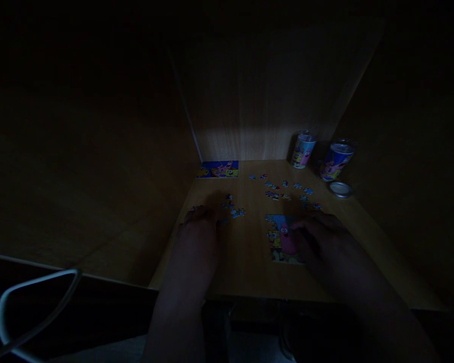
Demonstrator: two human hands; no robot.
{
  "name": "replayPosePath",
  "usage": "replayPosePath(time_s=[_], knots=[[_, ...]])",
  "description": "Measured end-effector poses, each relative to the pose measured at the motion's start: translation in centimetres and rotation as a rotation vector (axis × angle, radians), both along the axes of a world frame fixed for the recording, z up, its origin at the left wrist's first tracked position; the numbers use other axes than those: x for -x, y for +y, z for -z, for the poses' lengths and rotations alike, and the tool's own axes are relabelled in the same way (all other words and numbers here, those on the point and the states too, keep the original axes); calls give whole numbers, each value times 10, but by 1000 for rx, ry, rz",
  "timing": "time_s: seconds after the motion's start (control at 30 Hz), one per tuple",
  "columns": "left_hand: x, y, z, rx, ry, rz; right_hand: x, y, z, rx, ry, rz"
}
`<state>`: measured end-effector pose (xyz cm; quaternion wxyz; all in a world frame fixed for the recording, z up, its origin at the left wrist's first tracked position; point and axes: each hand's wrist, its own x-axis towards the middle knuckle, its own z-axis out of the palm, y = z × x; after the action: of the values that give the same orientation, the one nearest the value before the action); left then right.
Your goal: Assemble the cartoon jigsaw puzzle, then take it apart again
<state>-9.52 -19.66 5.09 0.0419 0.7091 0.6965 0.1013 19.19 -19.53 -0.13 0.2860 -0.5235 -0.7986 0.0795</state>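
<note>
A partly joined jigsaw puzzle (283, 239) with a pink and a yellow cartoon figure lies on the wooden surface. Over its right edge is my right hand (321, 239), fingers bent together with the tips at the upper part of the picture. Whatever they may pinch is too dark to make out. My left hand (199, 227) rests to the left with curled fingers, close to a small group of loose puzzle pieces (234, 212). Its fingertips are hidden beneath the hand. More loose pieces (274, 194) are scattered beyond the puzzle.
Two cartoon-printed cans (302, 151) (336, 162) stand at the back right, with a round metal lid (340, 189) in front. A blue picture strip (219, 169) lies at the back left. Wooden panels (265, 111) enclose the dim space. A white cable (38, 280) loops at lower left.
</note>
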Motion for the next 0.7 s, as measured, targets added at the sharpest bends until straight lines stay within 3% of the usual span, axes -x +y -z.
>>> replayPosePath(time_s=[0.3, 0.5, 0.7], knots=[[0, -1, -4, 13, 117, -165, 0, -1, 1, 23, 3, 8], [-12, 5, 2, 16, 33, 85, 0, 0, 2, 20, 6, 10], [-18, 8, 10, -50, -36, 93, 1, -1, 1, 5, 6, 16]])
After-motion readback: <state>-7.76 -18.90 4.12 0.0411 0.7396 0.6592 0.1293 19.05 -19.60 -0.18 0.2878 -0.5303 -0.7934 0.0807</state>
